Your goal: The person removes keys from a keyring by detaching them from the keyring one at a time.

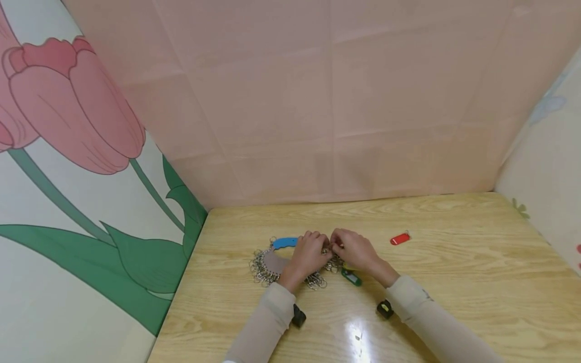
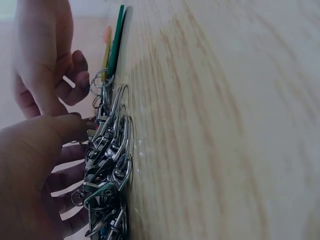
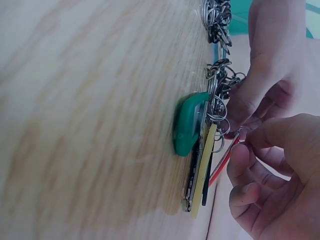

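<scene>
Left hand (image 1: 310, 250): thumb and forefinger pinch together at a small metal clasp; other fingers loosely bent.
Right hand (image 1: 356, 249): thumb and forefinger nearly close, seemingly pinching the ring end of a thin red plastic tag (image 3: 225, 159).
Clasp rack: the grey crescent-shaped flat plate with silver clasps (image 1: 274, 262) and blue handle (image 1: 285, 243) lies on the pale wood-grain table (image 1: 476, 242), beneath the left hand.
Rack direction: long axis runs left to right; handle on the far side, clasps fanning left and toward the person.
Red tag direction: slants from the fingertips down and rightward.
Handling: rack probably stiff, fairly heavy, best steadied by its plate; tag probably light, smooth, best pinched near its ring.
</scene>
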The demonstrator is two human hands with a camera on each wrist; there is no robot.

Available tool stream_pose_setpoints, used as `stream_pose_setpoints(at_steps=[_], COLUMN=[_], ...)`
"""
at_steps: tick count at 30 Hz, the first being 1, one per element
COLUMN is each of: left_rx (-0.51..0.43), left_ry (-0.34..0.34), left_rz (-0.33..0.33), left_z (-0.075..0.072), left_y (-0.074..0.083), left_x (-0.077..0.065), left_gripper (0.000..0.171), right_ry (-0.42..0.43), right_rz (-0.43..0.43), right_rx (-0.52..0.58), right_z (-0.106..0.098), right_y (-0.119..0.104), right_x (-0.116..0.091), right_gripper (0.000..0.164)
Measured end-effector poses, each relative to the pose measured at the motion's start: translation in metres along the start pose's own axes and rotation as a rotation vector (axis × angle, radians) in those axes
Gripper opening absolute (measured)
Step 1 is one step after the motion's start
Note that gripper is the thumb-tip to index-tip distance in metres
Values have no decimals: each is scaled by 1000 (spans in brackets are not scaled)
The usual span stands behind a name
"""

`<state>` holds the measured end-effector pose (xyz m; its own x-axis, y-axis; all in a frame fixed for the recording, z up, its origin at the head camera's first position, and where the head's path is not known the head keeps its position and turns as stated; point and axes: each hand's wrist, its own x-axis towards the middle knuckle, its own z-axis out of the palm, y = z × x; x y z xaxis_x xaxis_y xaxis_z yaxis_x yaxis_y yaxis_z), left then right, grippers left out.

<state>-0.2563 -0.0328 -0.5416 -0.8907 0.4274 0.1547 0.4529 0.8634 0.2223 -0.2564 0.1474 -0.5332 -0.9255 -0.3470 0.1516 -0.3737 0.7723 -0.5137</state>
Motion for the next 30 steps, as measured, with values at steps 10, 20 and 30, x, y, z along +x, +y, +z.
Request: stream_pose_setpoints(at_steps=[10,20,30], left_rx=[-68,-108,-161], left_ry=[90,172,182], left_rz=[10,14,10], left_z=[5,6,8], left_y=[-4,-5,-8], left_x=[1,2,1], left_gripper=[14,13,11], right_ry=[23,28,7], right_rz=[1,16,22], right_rx=[26,29,4], right_z=[1,3,3], right_y=[-2,0,-1], right_x=[-1,-2,-1], right_gripper=[4,5,5])
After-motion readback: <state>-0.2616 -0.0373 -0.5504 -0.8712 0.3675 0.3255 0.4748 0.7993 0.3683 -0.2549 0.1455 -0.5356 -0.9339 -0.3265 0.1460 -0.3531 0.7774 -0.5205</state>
